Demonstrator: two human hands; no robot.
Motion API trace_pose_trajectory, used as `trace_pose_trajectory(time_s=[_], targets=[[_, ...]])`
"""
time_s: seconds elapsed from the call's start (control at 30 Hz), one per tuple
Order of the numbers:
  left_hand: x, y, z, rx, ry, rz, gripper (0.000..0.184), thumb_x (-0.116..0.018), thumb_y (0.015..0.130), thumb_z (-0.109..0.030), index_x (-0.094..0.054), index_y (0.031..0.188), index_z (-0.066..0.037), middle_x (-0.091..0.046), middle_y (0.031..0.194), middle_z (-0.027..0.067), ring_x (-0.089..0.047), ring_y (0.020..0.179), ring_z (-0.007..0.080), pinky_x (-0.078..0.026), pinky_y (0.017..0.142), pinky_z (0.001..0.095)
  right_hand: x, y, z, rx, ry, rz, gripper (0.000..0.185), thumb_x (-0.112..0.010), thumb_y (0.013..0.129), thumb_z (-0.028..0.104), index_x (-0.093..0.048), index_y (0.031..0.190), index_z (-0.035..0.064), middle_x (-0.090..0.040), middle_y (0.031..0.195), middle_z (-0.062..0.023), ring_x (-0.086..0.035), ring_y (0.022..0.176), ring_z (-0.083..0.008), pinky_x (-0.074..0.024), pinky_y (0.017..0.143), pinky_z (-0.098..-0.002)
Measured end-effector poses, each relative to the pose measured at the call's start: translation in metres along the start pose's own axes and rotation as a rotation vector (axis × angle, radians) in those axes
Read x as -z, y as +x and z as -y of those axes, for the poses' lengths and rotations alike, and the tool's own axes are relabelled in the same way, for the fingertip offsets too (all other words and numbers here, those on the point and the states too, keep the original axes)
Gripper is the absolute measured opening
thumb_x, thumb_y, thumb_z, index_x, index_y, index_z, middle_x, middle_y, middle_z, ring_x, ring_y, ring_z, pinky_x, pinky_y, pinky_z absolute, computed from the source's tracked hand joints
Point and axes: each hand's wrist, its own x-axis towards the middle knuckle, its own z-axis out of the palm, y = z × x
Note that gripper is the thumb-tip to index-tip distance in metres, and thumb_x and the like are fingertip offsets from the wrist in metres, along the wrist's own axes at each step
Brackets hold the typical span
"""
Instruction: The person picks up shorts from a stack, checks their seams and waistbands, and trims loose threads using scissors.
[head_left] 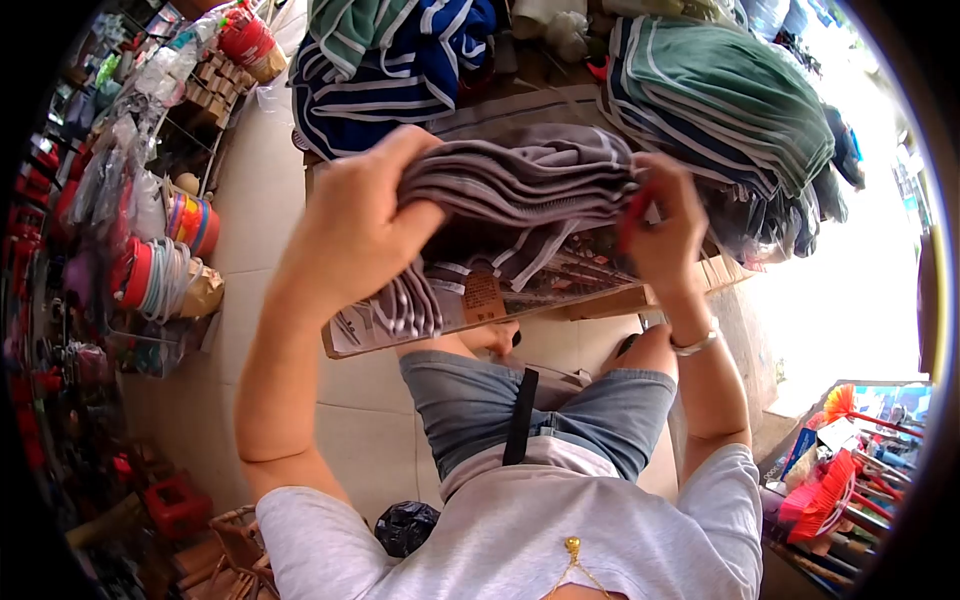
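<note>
My left hand [375, 220] grips the left end of a folded stack of grey-brown striped cloth [520, 175], with the thumb below and fingers on top. At the stack's right end, my right hand [668, 225] is closed around a red object [634, 215], partly hidden and blurred, which may be a tool. Part of the same cloth hangs below the stack over the cardboard [483, 297] on the table. Beneath my left hand a bunch of striped cloth ends [408, 305] droops over the table's front edge.
Blue striped cloth [385, 100] lies behind at the left, and a green striped pile [715, 90] at the right. Shelves with rolls of cord [165, 280] stand along the left. Red brushes [820, 495] are at the lower right. A black bag [406, 528] rests on the floor.
</note>
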Motion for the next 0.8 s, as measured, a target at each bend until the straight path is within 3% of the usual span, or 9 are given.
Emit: trace_pose_trajectory(time_s=[0.13, 0.2, 0.23, 0.27, 0.33, 0.47, 0.57, 0.73, 0.8], targets=[[0.042, -0.009, 0.005, 0.033, 0.189, -0.144, 0.019, -0.055, 0.082, -0.005, -0.059, 0.100, 0.000, -0.067, 0.082, 0.0181, -0.068, 0.077, 0.0297, -0.051, 0.070, 0.0320, 0.046, 0.039, 0.015, -0.119, 0.469, -0.076, 0.042, -0.072, 0.075, -0.004, -0.053, 0.112, 0.0014, -0.064, 0.084, -0.0025, -0.056, 0.076, -0.0059, -0.0475, 0.071, -0.0218], [0.048, -0.005, -0.006, 0.010, 0.196, -0.148, 0.019, -0.057, 0.082, -0.007, -0.060, 0.100, -0.002, -0.067, 0.082, 0.0186, -0.068, 0.078, 0.0322, -0.051, 0.069, 0.0340, 0.047, 0.035, 0.040, -0.087, 0.567, 0.084, 0.059, -0.081, 0.071, 0.001, -0.047, 0.119, 0.0005, -0.061, 0.109, -0.0102, -0.063, 0.090, -0.0133, -0.0524, 0.076, -0.0250], [0.044, -0.001, -0.014, 0.000, 0.232, -0.119, 0.022, -0.055, 0.082, -0.005, -0.059, 0.103, -0.001, -0.066, 0.082, 0.0139, -0.065, 0.076, 0.0226, -0.050, 0.070, 0.0301, 0.039, 0.032, 0.058, -0.141, 0.713, 0.163, 0.066, -0.084, 0.068, 0.003, -0.046, 0.121, 0.0003, -0.058, 0.119, -0.0127, -0.065, 0.097, -0.0167, -0.0543, 0.079, -0.0267], [0.039, 0.004, -0.023, -0.011, 0.271, -0.092, 0.025, -0.053, 0.082, -0.002, -0.058, 0.106, 0.001, -0.066, 0.082, 0.0092, -0.062, 0.075, 0.0129, -0.049, 0.071, 0.0263, 0.028, 0.029, 0.059, 0.111, 0.620, 0.235, 0.078, -0.088, 0.062, 0.006, -0.043, 0.127, 0.0020, -0.048, 0.133, -0.0149, -0.063, 0.107, -0.0220, -0.0567, 0.081, -0.0298], [0.023, 0.019, -0.041, -0.041, 0.502, -0.083, 0.019, -0.058, 0.081, -0.016, -0.060, 0.098, -0.006, -0.065, 0.078, 0.0195, -0.066, 0.075, 0.0362, -0.052, 0.068, 0.0389, 0.011, 0.021, 0.092, -0.023, 0.721, 0.259, 0.093, -0.091, 0.057, 0.019, -0.043, 0.135, 0.0057, -0.051, 0.132, -0.0140, -0.062, 0.108, -0.0243, -0.0533, 0.087, -0.0346], [0.002, 0.031, -0.052, -0.174, 0.634, -0.077, 0.025, -0.063, 0.075, -0.025, -0.055, 0.084, -0.003, -0.064, 0.065, 0.0200, -0.067, 0.065, 0.0361, -0.055, 0.060, 0.0447, -0.002, 0.031, 0.111, 0.100, 0.295, 0.086, 0.096, -0.091, 0.056, 0.026, -0.044, 0.138, 0.0070, -0.064, 0.111, -0.0121, -0.061, 0.100, -0.0289, -0.0469, 0.089, -0.0387], [0.000, 0.022, -0.057, -0.181, 0.569, -0.047, 0.031, -0.067, 0.075, -0.028, -0.054, 0.086, -0.003, -0.064, 0.063, 0.0173, -0.067, 0.062, 0.0339, -0.055, 0.057, 0.0408, -0.012, 0.027, 0.106, 0.047, 0.201, -0.026, 0.087, -0.085, 0.058, 0.015, -0.047, 0.136, 0.0073, -0.069, 0.096, -0.0076, -0.061, 0.095, -0.0285, -0.0420, 0.093, -0.0397], [0.002, 0.003, -0.054, -0.197, 0.542, -0.028, 0.031, -0.070, 0.074, -0.025, -0.051, 0.088, -0.004, -0.064, 0.064, 0.0157, -0.067, 0.062, 0.0330, -0.054, 0.055, 0.0395, -0.004, 0.017, 0.093, 0.063, 0.162, 0.079, 0.078, -0.081, 0.065, 0.004, -0.046, 0.135, 0.0053, -0.060, 0.125, -0.0109, -0.062, 0.104, -0.0222, -0.0510, 0.086, -0.0308], [0.014, -0.007, -0.056, -0.170, 0.532, -0.031, 0.028, -0.069, 0.074, -0.021, -0.052, 0.091, -0.005, -0.065, 0.069, 0.0150, -0.067, 0.065, 0.0330, -0.054, 0.058, 0.0402, 0.002, 0.017, 0.084, 0.138, -0.054, 0.094, 0.066, -0.074, 0.064, -0.003, -0.053, 0.126, 0.0059, -0.063, 0.113, -0.0113, -0.061, 0.098, -0.0264, -0.0498, 0.086, -0.0327]])
